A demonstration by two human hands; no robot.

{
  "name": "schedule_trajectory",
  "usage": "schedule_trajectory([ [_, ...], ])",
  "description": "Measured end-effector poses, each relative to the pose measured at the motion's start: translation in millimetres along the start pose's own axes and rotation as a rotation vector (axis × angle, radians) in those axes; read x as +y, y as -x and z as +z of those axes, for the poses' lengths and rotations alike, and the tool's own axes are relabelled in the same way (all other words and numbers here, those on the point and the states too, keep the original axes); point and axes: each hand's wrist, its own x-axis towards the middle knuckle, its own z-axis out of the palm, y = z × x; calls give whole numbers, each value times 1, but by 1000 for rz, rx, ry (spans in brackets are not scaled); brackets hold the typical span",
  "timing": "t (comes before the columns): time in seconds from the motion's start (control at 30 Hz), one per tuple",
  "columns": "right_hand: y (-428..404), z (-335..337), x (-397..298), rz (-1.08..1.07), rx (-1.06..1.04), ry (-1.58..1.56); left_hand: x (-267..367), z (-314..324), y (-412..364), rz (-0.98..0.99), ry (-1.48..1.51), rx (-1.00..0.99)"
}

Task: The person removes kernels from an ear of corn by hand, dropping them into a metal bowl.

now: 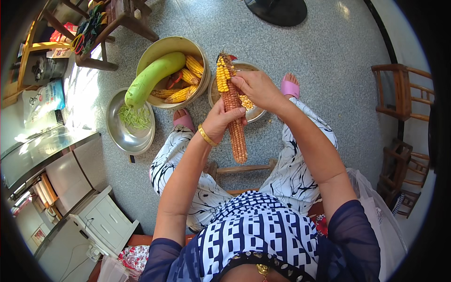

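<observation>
My left hand (222,118) is closed around the middle of a corn cob (236,135), its lower part stripped down to the reddish core. Yellow kernels remain on the upper left part of the cob. The thumb and fingers of my right hand (255,88) press against the cob beside those kernels. Below the hands, a round metal basin (259,118) on the floor holds loose corn kernels (246,102), partly hidden by the cob and my right hand. To its left, a cream bucket (206,79) contains several ears of dried corn (182,94) and a long green gourd (155,75) leaning over the rim.
A steel bowl (132,144) with cut green pieces (134,117) stands left of the bucket. A wooden chair (121,17) bearing scissors (78,43) is at the upper left. Wooden chairs (401,91) line the right wall. A round black base (278,12) rests on the floor ahead.
</observation>
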Motion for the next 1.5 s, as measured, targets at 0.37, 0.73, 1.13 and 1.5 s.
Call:
schedule_trajectory([
  [0.37, 4, -16, -5, 0, 34, 283, -6, -4, -5, 49, -41, 125],
  [0.73, 2, -6, -8, 136, -34, 162, -7, -3, -3, -6, -90, 38],
  [1.13, 3, -3, -8, -2, 57, 88, -2, -1, -1, 1, 8, 22],
  [1.5, 4, -14, -7, 89, 9, 312, -13, -10, -8, 101, -112, 214],
])
